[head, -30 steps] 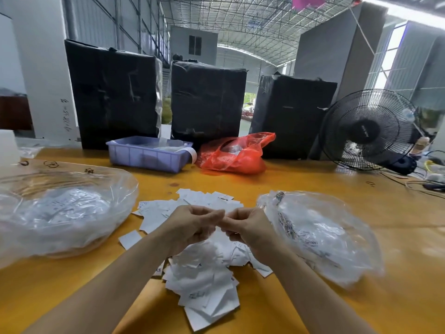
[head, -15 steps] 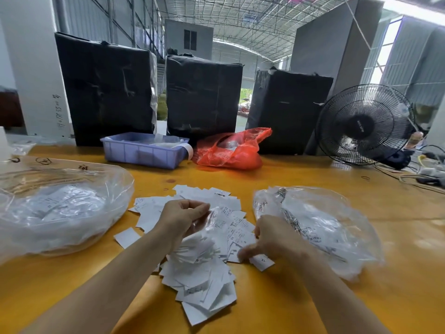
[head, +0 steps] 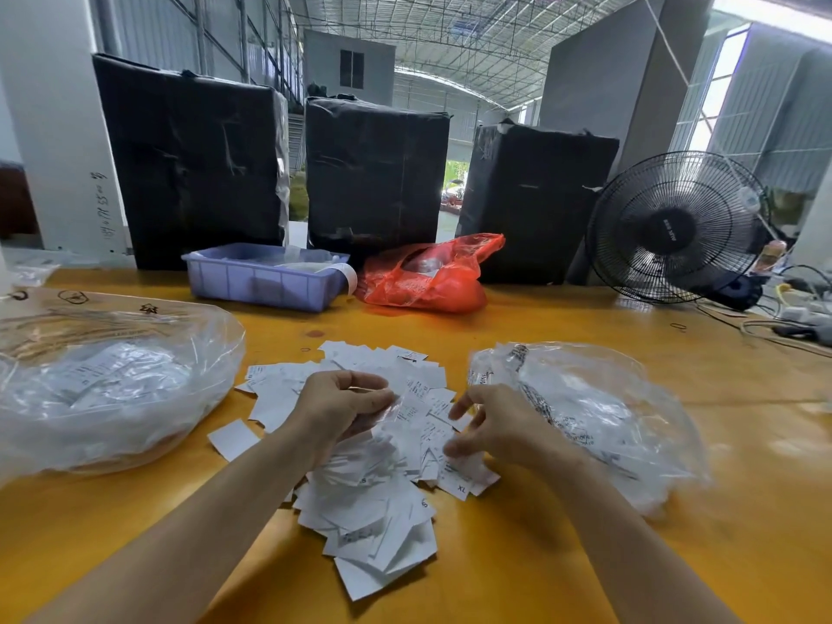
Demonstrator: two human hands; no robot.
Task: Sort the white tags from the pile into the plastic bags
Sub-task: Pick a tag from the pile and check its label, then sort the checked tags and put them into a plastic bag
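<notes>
Curled around a thin clear film over the pile, the left hand (head: 342, 407) gripped it between thumb and fingers, while the right hand (head: 490, 425) hovered just beside with fingers loosely bent and spread, pinching nothing that could be made out. Both worked above the yellow table (head: 562, 556).

At the near left lay the big plastic bag (head: 112, 389), holding white tags. At the right sat the smaller plastic bag (head: 599, 416), crumpled, also with tags inside.

Between them spread the pile of white tags (head: 369, 511), its long axis running from far to near, the tags lying flat at mixed angles. One loose tag (head: 233, 439) lay just left of it.

Farther back stood a lilac tray (head: 265, 281) and a red bag (head: 427, 277).
</notes>
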